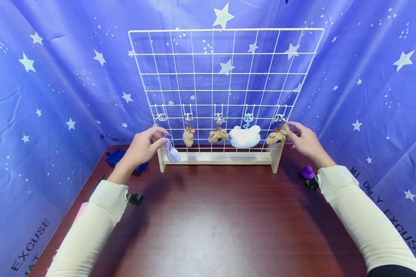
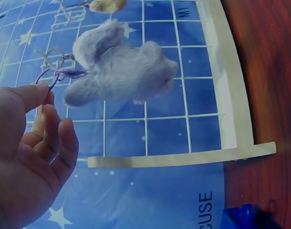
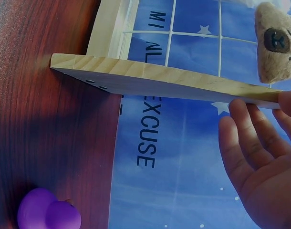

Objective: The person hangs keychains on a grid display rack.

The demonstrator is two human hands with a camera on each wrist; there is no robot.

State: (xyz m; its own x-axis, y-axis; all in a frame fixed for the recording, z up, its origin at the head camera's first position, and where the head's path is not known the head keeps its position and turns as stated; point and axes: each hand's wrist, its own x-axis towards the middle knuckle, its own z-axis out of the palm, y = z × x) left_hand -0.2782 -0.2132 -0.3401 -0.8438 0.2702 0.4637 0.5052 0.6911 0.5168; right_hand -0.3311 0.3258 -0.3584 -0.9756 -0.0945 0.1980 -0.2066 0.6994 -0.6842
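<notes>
My left hand (image 1: 146,145) pinches the purple ring (image 2: 54,85) of a lilac plush keychain (image 2: 131,71), which dangles beside the left end of a white wire grid (image 1: 213,73). A metal hook (image 1: 160,117) is on the grid just above. At the other end, my right hand (image 1: 306,142) grips the wooden side post (image 3: 183,78) of the grid's stand, thumb in front and fingers behind. Close to it hangs a brown plush bear keychain (image 1: 275,137). A white plush keychain (image 1: 245,136) and two tan plush keychains, one with an orange bit (image 1: 188,137), hang between the hands.
A blue tray-like object (image 1: 117,156) lies behind the left forearm. By the right wrist sits a purple rubber duck (image 3: 45,210). The stand rests toward the back of the dark red table (image 1: 208,215), with a starry blue curtain (image 1: 69,77) around it.
</notes>
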